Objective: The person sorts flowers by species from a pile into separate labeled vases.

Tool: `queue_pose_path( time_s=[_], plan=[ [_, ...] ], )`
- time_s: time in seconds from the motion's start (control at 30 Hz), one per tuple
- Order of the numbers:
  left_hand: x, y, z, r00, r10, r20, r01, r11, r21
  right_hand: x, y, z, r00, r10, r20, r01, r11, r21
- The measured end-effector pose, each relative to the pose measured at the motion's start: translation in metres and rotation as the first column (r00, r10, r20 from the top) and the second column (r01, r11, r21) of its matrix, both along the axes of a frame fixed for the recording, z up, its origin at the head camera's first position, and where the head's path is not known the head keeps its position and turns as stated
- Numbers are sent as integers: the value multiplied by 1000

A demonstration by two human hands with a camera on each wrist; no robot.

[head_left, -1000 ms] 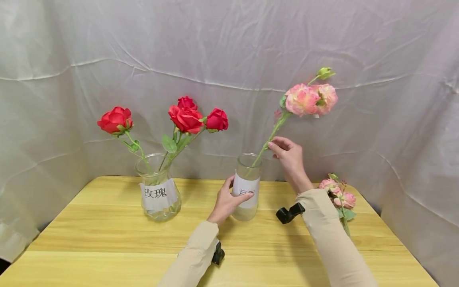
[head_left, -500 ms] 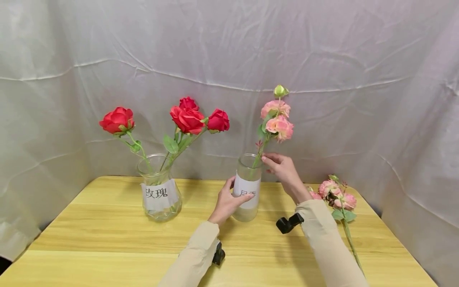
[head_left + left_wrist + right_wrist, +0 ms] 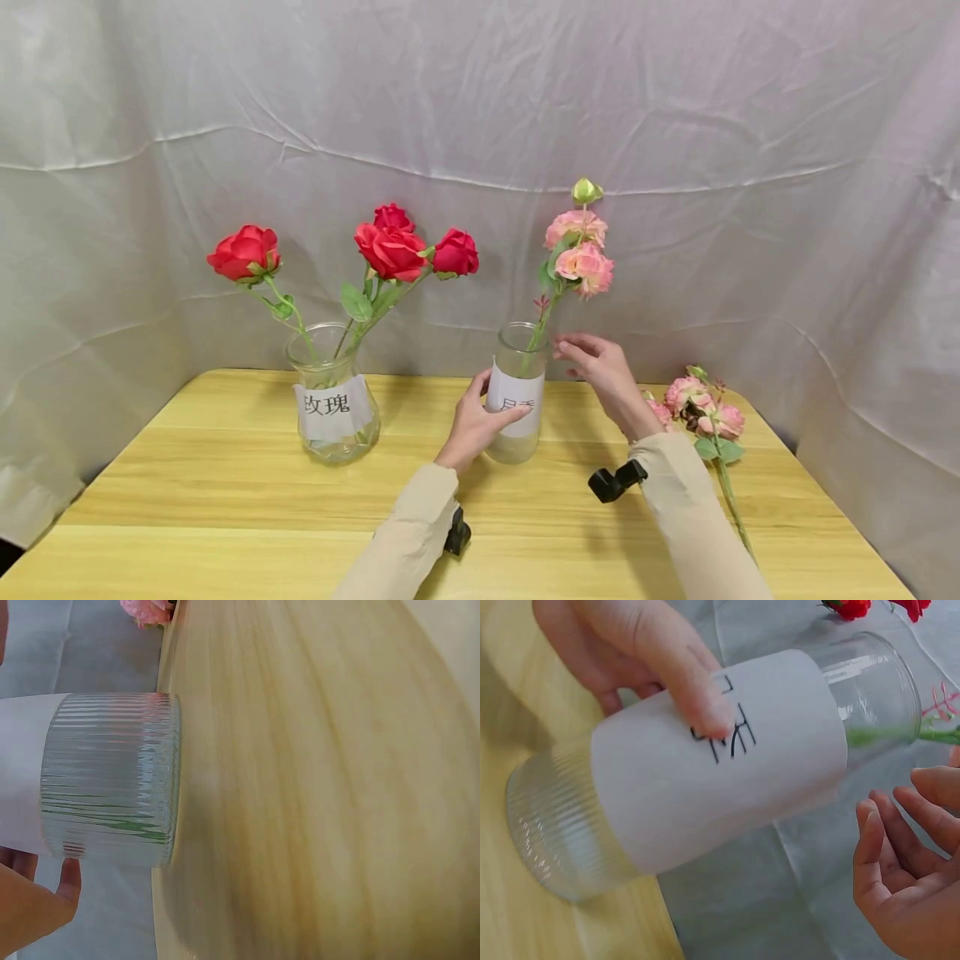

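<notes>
My left hand (image 3: pixel 477 421) grips a ribbed glass vase (image 3: pixel 515 450) low on its side, with the thumb across its white paper label (image 3: pixel 727 787). The vase stands upright on the wooden table. A pink flower stem (image 3: pixel 581 267) with two blooms and a green bud stands in it, leaning right; its green stem (image 3: pixel 870 736) shows through the glass. My right hand (image 3: pixel 600 367) hovers just right of the rim, fingers loosely bent and holding nothing. In the right wrist view its fingertips (image 3: pixel 866 814) are apart from the vase.
At the left a wider glass vase (image 3: pixel 337 446) with a labelled paper band holds several red roses (image 3: pixel 390 250). More pink flowers (image 3: pixel 720 417) lie at the table's right side, beyond my right forearm. A grey cloth (image 3: pixel 480 100) hangs behind the table (image 3: pixel 225 517).
The pink flower stem has gone down and left into the vase. My right hand has let go of it and drawn slightly right. My left hand keeps its place on the vase.
</notes>
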State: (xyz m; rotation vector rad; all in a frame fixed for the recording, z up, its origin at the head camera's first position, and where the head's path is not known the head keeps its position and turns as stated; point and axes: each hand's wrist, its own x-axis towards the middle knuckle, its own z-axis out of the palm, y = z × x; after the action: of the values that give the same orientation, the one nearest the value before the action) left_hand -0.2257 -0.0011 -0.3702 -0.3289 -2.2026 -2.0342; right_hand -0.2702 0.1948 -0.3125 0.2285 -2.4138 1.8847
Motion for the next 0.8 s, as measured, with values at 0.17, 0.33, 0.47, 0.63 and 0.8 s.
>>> queue_pose_path(
  time_s=[0.17, 0.33, 0.47, 0.63, 0.8],
  plan=[
    [1, 0, 0, 1000, 7, -5, -7, 1000, 1, 5, 13, -10, 1000, 0, 2, 0, 1000, 0],
    [-19, 1, -25, 1000, 17, -11, -18, 1000, -14, 14, 31, -16, 1000, -3, -13, 3, 1000, 5],
    [-16, 1, -21, 1000, 14, -8, -14, 1000, -11, 22, 46, -20, 1000, -14, -24, 15, 1000, 24],
    [-1, -1, -1, 1000, 5, -2, -5, 1000, -6, 34, 64, -24, 999, -35, 0, 35, 997, 64],
    [1, -1, -1, 1000, -3, -11, 3, 1000, 0, 46, 80, -27, 998, -56, 8, 55, 995, 86]
  ],
)
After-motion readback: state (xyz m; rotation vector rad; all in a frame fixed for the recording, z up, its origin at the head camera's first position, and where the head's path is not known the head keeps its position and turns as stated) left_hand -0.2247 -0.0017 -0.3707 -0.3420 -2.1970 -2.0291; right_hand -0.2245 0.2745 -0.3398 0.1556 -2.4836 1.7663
